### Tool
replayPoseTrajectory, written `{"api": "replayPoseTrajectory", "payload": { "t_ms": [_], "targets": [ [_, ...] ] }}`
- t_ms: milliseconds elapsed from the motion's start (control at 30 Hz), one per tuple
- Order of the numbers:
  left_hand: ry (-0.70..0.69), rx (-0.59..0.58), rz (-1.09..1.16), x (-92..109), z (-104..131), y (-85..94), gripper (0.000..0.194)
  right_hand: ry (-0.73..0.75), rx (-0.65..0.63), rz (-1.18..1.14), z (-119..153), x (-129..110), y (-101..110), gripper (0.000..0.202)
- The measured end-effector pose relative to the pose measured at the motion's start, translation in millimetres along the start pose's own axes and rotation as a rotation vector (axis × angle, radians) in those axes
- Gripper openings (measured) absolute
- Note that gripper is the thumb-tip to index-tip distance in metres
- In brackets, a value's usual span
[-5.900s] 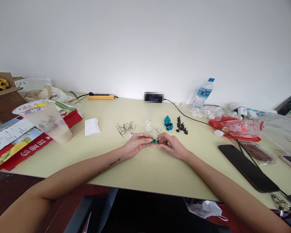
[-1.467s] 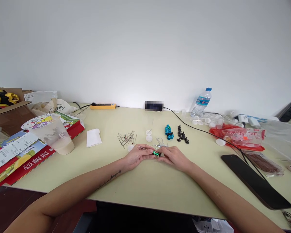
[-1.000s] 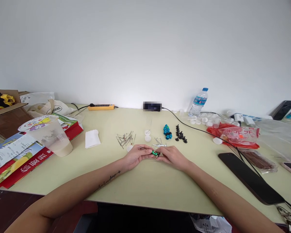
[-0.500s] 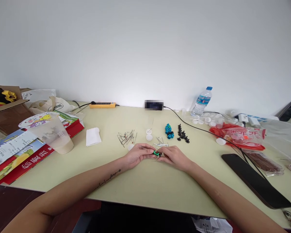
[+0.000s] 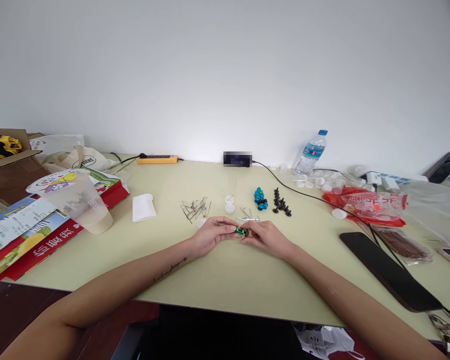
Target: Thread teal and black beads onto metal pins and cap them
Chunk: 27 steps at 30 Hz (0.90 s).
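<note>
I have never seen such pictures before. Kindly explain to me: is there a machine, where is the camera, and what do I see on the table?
There is no machine here, only a person's two bare hands. The camera sits on that person's head and looks forward and down. The left hand and the right hand meet at a small green piece, held between their fingertips. Beyond them on the pale table lie thin metal wires, blue pieces and black pieces. To the left is a plastic cup; to the right, a water bottle.
</note>
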<state>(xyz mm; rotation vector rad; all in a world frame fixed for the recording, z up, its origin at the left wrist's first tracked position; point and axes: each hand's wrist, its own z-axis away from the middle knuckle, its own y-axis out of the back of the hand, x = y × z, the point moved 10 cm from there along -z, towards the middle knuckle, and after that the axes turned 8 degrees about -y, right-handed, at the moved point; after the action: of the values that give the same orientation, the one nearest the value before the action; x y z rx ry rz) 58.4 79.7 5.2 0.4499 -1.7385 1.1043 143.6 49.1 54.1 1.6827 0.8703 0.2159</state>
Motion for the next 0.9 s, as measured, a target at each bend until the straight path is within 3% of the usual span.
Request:
{"api": "replayPoseTrajectory", "payload": {
  "t_ms": [900],
  "targets": [
    [-0.017,0.04,0.058,0,-1,4.1,0.026,-0.079,0.008,-0.127,-5,10,-5,0.027]
  ]
}}
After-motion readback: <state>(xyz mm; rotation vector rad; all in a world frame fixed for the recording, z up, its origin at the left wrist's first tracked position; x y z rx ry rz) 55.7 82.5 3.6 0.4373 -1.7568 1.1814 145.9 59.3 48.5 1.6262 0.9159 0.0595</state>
